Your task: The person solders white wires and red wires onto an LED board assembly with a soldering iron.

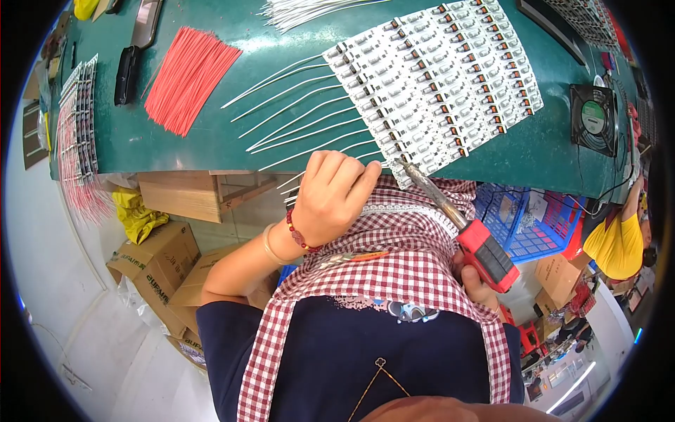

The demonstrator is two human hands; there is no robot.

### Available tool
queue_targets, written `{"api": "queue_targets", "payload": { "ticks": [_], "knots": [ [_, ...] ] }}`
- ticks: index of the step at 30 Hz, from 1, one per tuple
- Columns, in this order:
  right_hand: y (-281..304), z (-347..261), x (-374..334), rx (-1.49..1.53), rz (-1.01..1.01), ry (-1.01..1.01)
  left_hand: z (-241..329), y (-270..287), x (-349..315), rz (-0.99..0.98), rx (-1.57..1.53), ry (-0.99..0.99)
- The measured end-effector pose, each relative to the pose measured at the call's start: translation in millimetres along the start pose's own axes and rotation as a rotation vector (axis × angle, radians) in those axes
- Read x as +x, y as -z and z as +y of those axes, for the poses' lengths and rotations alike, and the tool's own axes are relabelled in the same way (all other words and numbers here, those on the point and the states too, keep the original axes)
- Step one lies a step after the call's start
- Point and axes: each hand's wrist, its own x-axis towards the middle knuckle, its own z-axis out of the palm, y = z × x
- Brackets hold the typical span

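Observation:
A white panel of small circuit boards (436, 84) lies on the green table, with rows of dark and clear parts on it. White wires (302, 105) stick out from its left side. My left hand (330, 193) is closed at the panel's near corner, fingertips pinched together; white wire ends show past its left side, while the grip itself is partly hidden. From the right, my right hand (479, 287) grips a red and black soldering iron (485, 254). Its metal tip reaches the near corner of the panel, just right of my left fingertips.
On the table (204, 151) lie a bundle of red wires (190, 81), more white wires (309, 10) and a black-handled blade (128, 74). A wired panel (77, 126) stands far left. A black fan (594, 119) is at right. Below are a blue basket (527, 221) and cardboard boxes (158, 271).

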Motion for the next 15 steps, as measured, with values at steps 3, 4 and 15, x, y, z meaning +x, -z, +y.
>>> {"api": "queue_targets", "payload": {
  "ticks": [3, 4, 15],
  "knots": [
    [1, 2, -4, 0.005, -0.004, -0.02, 1, 0, 0, 0.007, 0.009, 0.007],
    [0, 0, -1, 0.006, -0.002, -0.021, 1, 0, 0, 0.006, 0.008, 0.005],
    [1, -11, 2, -0.019, 0.023, -0.001, 2, -1, 0, 0.006, -0.001, -0.001]
  ]
}}
